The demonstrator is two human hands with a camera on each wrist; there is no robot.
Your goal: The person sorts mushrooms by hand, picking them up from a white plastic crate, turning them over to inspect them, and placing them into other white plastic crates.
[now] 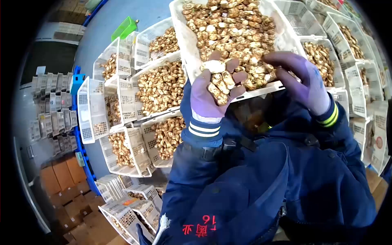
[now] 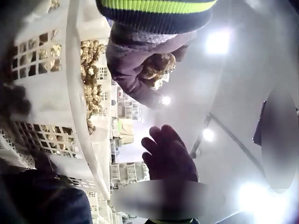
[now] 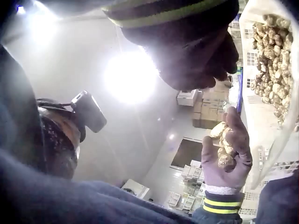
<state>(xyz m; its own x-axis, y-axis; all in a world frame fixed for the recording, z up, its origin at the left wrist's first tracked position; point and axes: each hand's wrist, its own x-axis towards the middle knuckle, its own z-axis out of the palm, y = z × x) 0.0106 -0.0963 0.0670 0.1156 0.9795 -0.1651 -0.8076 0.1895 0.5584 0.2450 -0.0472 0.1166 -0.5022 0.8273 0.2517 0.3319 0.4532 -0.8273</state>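
Note:
Knobbly brown-and-cream mushroom-like pieces (image 1: 222,83) lie in my gloved left hand (image 1: 208,96), with its fingers curled round them, above the near edge of a full white crate (image 1: 289,36). In the left wrist view the left hand (image 2: 135,70) is at the top, gripping the pieces (image 2: 160,65); the right wrist view shows them (image 3: 225,144) on the palm of the left hand (image 3: 229,170). My gloved right hand (image 1: 304,79) is over the crate's near right corner, fingers loosely bent. No held piece shows in the right hand (image 2: 170,156) (image 3: 196,60).
White perforated crates with similar pieces (image 1: 161,87) stand left and right of the full crate. A green basket (image 1: 124,28) sits on the blue-grey floor (image 1: 96,49). Cardboard boxes (image 1: 61,175) and stacked crates are at the far left.

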